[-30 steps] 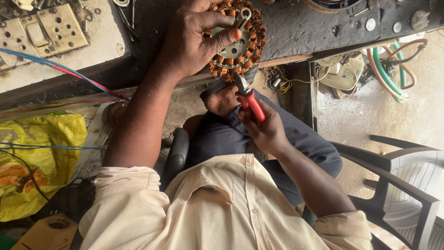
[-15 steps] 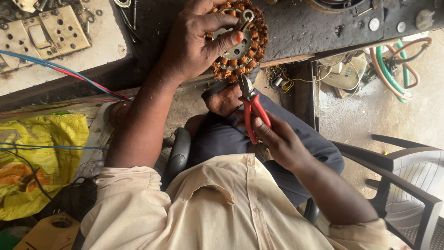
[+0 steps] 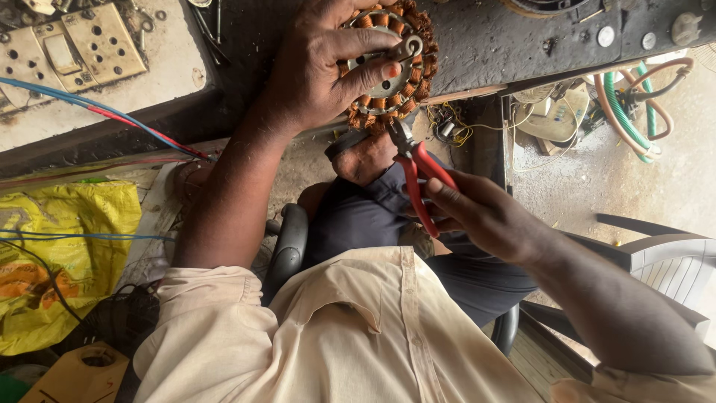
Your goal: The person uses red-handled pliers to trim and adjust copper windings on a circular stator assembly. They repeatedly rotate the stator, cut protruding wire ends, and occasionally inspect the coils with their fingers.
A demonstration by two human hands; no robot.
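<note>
Stator (image 3: 391,63) sits on the dark bench edge (image 3: 485,45), copper coils ringing a metal core: heavy and stiff, I judge, but the thin windings look fragile, so the grip belongs on the core. My left hand (image 3: 328,63) wraps it, fingers clamped across the face, thumb on the hub. Just below the stator, my right hand (image 3: 485,216) is closed around red-handled pliers (image 3: 418,175), whose nose touches the lower coils. Left of the stator, a socket board (image 3: 82,41).

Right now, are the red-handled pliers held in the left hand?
No, the right hand grips the red-handled pliers; the left hand holds the round copper-wound stator.
</note>
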